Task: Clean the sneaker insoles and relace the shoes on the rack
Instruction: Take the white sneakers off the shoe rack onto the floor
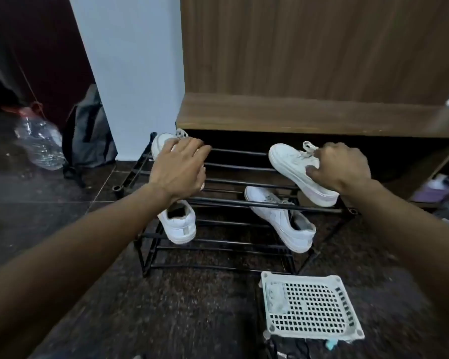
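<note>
Hands on two top-tier sneakers, left hand (180, 168) at rack (244, 203) edge, right hand (340, 167)

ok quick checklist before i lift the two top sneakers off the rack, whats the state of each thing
1. Left hand on the top left sneaker: it covers the shoe, fingers spread; firm hold: cannot tell.
2. Right hand on the top right sneaker: fingers curled at the laces and side, ok.
3. Top right sneaker seated on the rack: tilted, heel over the front bar, not ok.
4. Lower sneakers clear of the lift: both on the lower tier, ok.
5. Basket ready on the floor in front: ok.
6. Insoles in the top pair: cannot tell.
</note>
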A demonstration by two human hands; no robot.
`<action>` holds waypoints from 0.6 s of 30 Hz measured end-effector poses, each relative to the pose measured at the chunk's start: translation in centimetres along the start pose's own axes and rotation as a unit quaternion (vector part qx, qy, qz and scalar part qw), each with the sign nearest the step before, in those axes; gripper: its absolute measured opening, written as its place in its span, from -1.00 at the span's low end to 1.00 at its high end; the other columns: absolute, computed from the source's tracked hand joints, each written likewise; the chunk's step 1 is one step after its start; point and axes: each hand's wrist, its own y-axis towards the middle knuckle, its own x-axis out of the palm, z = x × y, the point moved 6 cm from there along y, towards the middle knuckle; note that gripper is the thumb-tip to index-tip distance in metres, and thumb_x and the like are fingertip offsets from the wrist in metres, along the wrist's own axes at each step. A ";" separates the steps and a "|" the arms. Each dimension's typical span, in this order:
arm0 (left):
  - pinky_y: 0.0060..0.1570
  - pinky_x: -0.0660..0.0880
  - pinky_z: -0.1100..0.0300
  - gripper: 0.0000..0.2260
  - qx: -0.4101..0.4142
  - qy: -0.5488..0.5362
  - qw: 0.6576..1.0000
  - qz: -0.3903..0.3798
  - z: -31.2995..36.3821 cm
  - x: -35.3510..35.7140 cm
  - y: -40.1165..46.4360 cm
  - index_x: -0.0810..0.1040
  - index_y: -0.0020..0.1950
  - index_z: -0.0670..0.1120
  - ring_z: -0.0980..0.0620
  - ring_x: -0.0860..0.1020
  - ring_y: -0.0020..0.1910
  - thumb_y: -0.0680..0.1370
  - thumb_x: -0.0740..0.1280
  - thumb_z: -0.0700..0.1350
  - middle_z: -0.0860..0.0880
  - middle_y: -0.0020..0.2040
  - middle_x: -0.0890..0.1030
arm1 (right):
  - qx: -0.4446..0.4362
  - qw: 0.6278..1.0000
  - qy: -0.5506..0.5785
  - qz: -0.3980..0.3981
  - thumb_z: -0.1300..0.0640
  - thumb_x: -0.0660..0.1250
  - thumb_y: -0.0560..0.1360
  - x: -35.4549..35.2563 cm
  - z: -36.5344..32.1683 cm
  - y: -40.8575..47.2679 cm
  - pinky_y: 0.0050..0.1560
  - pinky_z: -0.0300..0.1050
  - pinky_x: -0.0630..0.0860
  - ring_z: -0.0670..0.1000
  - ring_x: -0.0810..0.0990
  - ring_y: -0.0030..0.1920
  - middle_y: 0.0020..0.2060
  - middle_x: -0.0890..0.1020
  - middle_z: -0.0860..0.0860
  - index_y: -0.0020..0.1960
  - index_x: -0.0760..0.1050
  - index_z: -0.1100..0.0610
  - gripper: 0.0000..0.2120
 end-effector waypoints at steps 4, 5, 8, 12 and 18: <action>0.23 0.27 -0.05 -0.57 -0.100 0.031 0.989 -0.104 -2.0 1.9 0.5 0.46 0.20 -0.14 -0.13 0.44 0.21 0.53 0.19 0.15 -0.12 0.18 0.50 | 0.092 0.990 0.029 -0.104 -0.01 0.39 0.42 2.4 1.6 0.1 -0.11 -0.05 0.43 0.20 0.55 0.02 0.04 0.57 0.13 0.12 0.50 0.16 -0.65; 0.24 0.26 -0.06 -0.56 -0.100 0.037 0.988 -0.114 -2.1 2.4 0.9 0.47 0.19 -0.13 -0.12 0.44 0.21 0.53 0.19 0.19 -0.11 0.18 0.51 | 0.091 0.990 0.027 -0.106 0.01 0.39 0.43 2.9 1.5 0.3 -0.07 0.00 0.43 0.20 0.54 0.06 0.08 0.55 0.14 0.17 0.48 0.17 -0.63; 0.28 0.21 -0.09 -0.61 -0.130 -0.008 0.977 -0.171 -2.6 4.0 1.9 0.50 0.06 -0.08 -0.09 0.48 0.17 0.52 0.23 0.23 -0.09 0.12 0.54 | 0.124 0.983 0.048 -0.124 0.03 0.38 0.46 3.8 2.0 0.5 0.05 0.08 0.40 0.22 0.50 0.15 0.16 0.52 0.17 0.28 0.33 0.16 -0.52; 0.31 0.17 -0.05 -0.77 -0.151 -0.031 0.971 -0.183 -3.0 5.8 2.2 0.47 -0.05 -0.05 -0.07 0.50 0.13 0.54 0.25 0.11 -0.06 0.07 0.58 | 0.151 0.973 0.078 -0.156 0.06 0.37 0.46 5.9 2.7 0.0 0.13 0.07 0.38 0.21 0.51 0.18 0.16 0.55 0.16 0.47 0.15 0.03 -0.35; 0.23 0.24 0.06 -0.87 -0.082 -0.034 0.994 -0.066 -1.8 1.5 0.7 0.39 -0.20 -0.05 -0.08 0.54 0.00 0.49 0.30 -0.07 -0.05 -0.06 0.58 | 0.111 0.987 0.054 -0.098 -0.02 0.41 0.42 4.8 1.5 -0.4 0.41 0.08 0.19 0.14 0.58 0.11 0.03 0.64 0.10 0.14 0.47 0.07 -0.65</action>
